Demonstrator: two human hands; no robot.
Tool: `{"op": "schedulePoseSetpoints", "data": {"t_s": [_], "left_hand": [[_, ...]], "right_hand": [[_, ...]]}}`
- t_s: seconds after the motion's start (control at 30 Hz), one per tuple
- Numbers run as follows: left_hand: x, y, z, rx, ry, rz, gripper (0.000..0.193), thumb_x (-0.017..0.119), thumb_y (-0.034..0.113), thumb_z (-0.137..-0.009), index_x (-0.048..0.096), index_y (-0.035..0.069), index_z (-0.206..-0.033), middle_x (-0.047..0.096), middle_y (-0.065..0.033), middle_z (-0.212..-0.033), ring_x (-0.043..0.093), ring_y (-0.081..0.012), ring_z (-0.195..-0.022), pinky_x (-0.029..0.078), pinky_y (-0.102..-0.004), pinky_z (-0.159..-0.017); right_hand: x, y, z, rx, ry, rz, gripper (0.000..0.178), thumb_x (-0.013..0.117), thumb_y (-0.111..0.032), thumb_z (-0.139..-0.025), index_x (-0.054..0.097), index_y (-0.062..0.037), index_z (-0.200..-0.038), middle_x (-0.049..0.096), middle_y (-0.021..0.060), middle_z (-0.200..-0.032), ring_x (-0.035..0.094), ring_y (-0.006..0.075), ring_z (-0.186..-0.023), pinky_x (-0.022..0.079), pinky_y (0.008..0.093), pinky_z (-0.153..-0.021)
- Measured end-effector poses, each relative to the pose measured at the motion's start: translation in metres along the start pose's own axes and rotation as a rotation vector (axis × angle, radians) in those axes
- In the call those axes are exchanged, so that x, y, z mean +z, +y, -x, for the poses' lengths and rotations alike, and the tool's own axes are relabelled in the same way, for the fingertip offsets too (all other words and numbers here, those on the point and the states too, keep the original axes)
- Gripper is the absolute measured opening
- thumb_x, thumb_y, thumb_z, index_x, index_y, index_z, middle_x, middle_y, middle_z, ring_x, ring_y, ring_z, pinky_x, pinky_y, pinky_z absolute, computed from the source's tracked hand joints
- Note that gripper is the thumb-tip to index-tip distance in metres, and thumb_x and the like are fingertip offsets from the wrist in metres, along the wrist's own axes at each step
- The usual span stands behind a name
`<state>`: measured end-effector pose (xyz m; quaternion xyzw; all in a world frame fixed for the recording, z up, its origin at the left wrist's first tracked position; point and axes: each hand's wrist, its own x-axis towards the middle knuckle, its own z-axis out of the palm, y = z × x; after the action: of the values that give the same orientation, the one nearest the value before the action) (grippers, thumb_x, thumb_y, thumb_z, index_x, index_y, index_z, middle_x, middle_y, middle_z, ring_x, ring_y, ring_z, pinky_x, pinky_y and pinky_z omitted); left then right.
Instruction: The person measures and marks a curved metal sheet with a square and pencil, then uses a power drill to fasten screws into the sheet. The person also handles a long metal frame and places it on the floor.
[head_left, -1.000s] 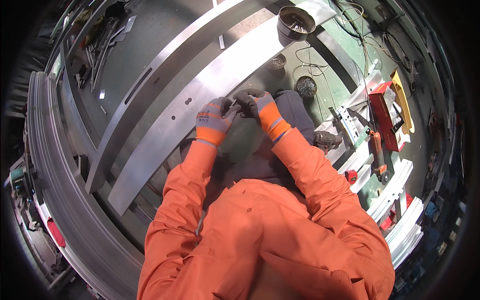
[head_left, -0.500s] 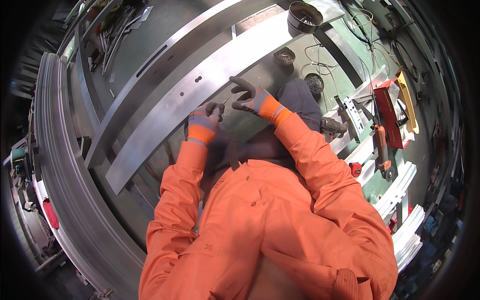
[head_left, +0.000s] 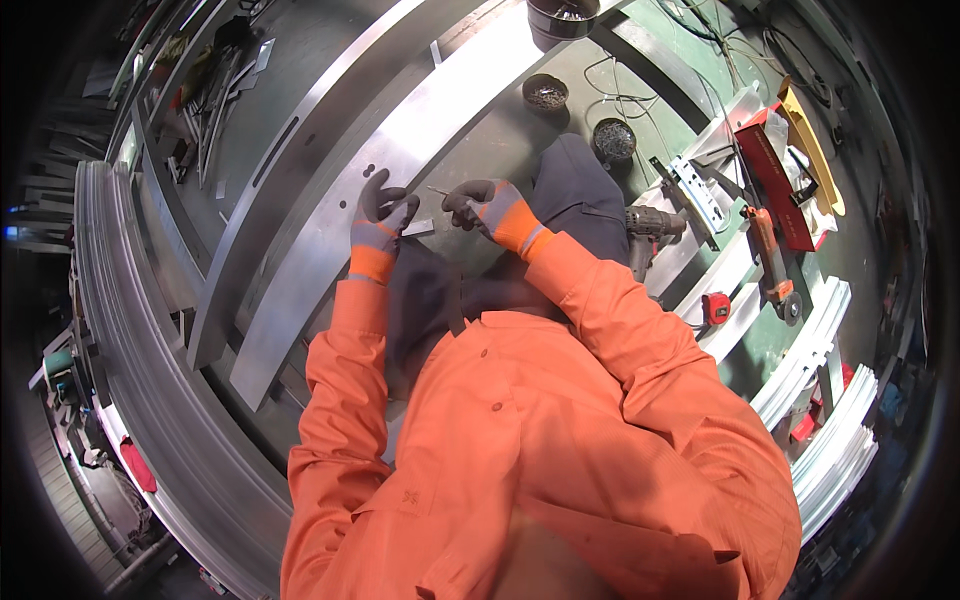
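Note:
My right hand (head_left: pixel 490 212), in a grey and orange glove, pinches a small thin metal fastener (head_left: pixel 437 190) between thumb and fingertips. Its tip points left; whether it is a screw or a rivet cannot be made out. Facing it, my gloved left hand (head_left: pixel 380 222) is open, fingers apart, at the near edge of a long silver metal beam (head_left: pixel 300 262). Dark round holes (head_left: pixel 368 170) show in the beam just beyond my left fingertips. A short pale metal strip (head_left: pixel 418 228) lies beside my left hand, below the gap between both hands.
A power drill (head_left: pixel 655 222) lies by my right knee. Farther right are an angle grinder (head_left: pixel 770 258), a red tape measure (head_left: pixel 715 308) and a red box (head_left: pixel 775 190). Tins of small hardware (head_left: pixel 545 93) stand ahead. Stacked metal profiles (head_left: pixel 135 360) run along the left.
The fastener was at my left fingertips and is now in my right hand's pinch. My left fingers have opened and stretched out, and my right fingers have closed. The whole view has shifted slightly.

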<state>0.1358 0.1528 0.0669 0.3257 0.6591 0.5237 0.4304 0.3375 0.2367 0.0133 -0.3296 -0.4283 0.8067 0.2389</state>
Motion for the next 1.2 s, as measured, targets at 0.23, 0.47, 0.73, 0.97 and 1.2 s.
{"op": "schedulePoseSetpoints", "data": {"t_s": [0.23,0.47,0.73,0.97,1.2], "left_hand": [[0.036,-0.009,0.004,0.072,0.104,0.149,0.031,0.075,0.028,-0.096,0.073,-0.001,-0.107,0.064,-0.0002,-0.079,0.057,-0.0091,-0.068,0.048,-0.0249,-0.062],[-0.036,-0.022,-0.009,-0.112,0.417,0.002,0.038,0.071,0.043,-0.098,0.065,0.009,-0.082,0.047,0.0052,-0.060,0.039,-0.0063,-0.048,0.028,-0.0258,-0.045],[-0.007,-0.057,0.023,-0.142,0.322,0.001,0.056,0.056,0.056,-0.103,0.070,0.001,-0.102,0.051,0.0035,-0.064,0.043,-0.0078,-0.052,0.033,-0.0258,-0.049],[0.015,-0.036,0.023,-0.137,0.045,0.361,0.041,0.063,0.038,-0.103,0.066,-0.002,-0.108,0.060,-0.0043,-0.075,0.053,-0.0107,-0.060,0.043,-0.0242,-0.053],[0.016,-0.038,0.044,-0.195,0.029,0.573,0.030,0.072,0.028,-0.098,0.066,0.002,-0.110,0.062,-0.0016,-0.080,0.056,-0.0094,-0.062,0.048,-0.0231,-0.055]], "right_hand": [[-0.003,-0.050,0.049,-0.124,0.083,0.480,0.024,0.067,-0.023,-0.094,0.075,-0.0025,-0.105,0.075,0.0121,-0.084,0.071,0.0176,-0.075,0.056,0.0333,-0.070],[-0.145,-0.064,0.156,-0.197,1.059,0.664,0.037,0.079,-0.024,-0.082,0.071,-0.0115,-0.116,0.075,0.0100,-0.105,0.071,0.0280,-0.093,0.055,0.0386,-0.087],[-0.219,0.052,0.180,0.442,0.885,0.834,0.071,0.078,-0.052,-0.076,0.065,-0.0050,-0.127,0.067,0.0223,-0.129,0.063,0.0374,-0.120,0.050,0.0397,-0.102],[-0.243,0.093,0.162,0.241,0.923,0.796,0.081,0.083,-0.046,-0.067,0.056,0.0017,-0.127,0.069,0.0212,-0.120,0.065,0.0359,-0.113,0.053,0.0399,-0.095],[-0.232,0.042,0.263,0.164,1.179,0.828,0.049,0.089,-0.020,-0.072,0.064,0.0033,-0.107,0.067,0.0059,-0.079,0.062,0.0153,-0.063,0.050,0.0310,-0.053]]}}
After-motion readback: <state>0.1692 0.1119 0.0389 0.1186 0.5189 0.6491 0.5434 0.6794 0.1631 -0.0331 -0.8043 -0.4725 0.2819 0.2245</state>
